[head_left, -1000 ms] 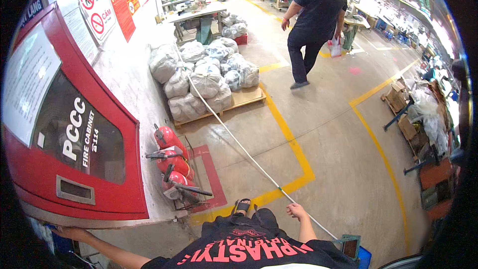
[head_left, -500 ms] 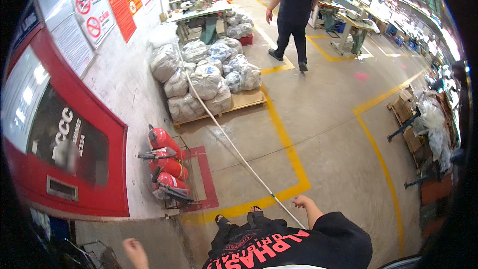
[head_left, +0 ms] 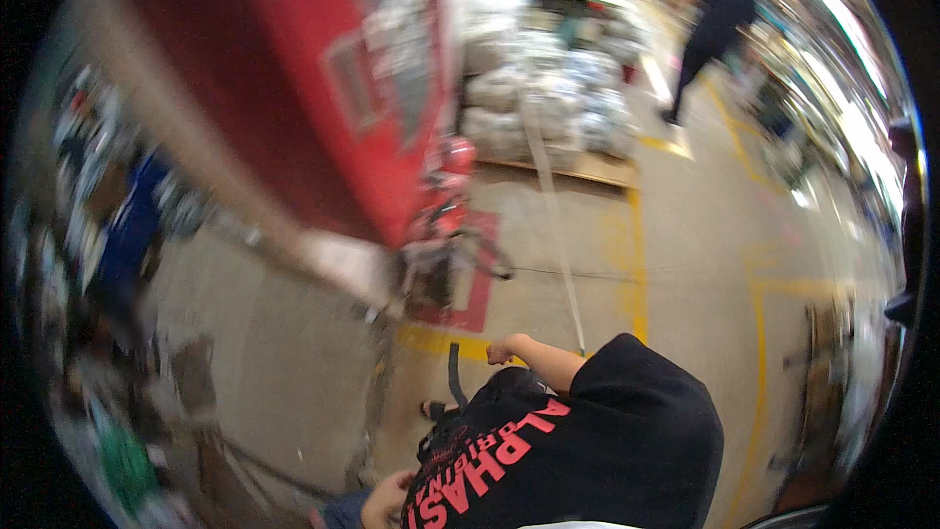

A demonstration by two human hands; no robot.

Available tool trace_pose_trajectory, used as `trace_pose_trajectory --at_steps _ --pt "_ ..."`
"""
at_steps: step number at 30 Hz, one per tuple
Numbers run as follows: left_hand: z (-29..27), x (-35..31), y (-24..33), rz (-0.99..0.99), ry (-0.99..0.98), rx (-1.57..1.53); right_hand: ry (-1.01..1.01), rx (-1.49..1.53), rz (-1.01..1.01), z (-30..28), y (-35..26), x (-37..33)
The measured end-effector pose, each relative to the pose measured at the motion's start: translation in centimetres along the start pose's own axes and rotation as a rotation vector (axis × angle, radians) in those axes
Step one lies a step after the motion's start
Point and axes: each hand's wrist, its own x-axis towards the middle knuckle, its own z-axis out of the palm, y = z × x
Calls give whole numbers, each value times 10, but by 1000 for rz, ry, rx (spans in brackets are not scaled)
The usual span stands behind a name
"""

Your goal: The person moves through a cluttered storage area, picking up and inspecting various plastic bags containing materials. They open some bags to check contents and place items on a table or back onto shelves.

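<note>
Right hand (head_left: 504, 349) released, loosely curled near the white pole (head_left: 554, 220); left hand (head_left: 392, 492) blurred, grip unclear.

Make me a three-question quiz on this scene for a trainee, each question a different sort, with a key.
1. Fill in the blank: in the picture, the red extinguishers stand to the ____ of the pole.

2. What do the sacks rest on?
A) a table
B) a pallet
C) a wheeled cart

3. True or false: the right hand is gripping the pole.

Key:
1. Left.
2. B.
3. False; the right hand is to the left of the pole, apart from it.
</note>
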Motion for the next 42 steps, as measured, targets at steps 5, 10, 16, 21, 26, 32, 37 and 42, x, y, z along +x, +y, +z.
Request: trace_pose_trajectory --at_steps 5,10,16,21,26,32,37,42 --pt "-31 -49 2 319 241 519 291 -86 -392 -16 -171 33" --pt "-67 -72 -34 321 614 254 112 -201 -377 -52 -284 92" --pt "-174 -82 30 371 985 -45 -30 5 -206 -177 -256 253" --pt "-295 -89 53 476 1173 -123 -287 281 321 -316 -310 300" --pt "-389 -174 109 327 1417 -309 -155 -309 250 -315 -592 380" --pt "-483 -205 62 379 1604 -499 -3 -403 -702 -291 -940 446" --pt "-574 -253 17 259 1747 -535 -16 -272 -1006 -153 -1191 394" --pt "-654 -307 -28 272 1971 -651 -236 -313 -1238 -19 -1377 321"
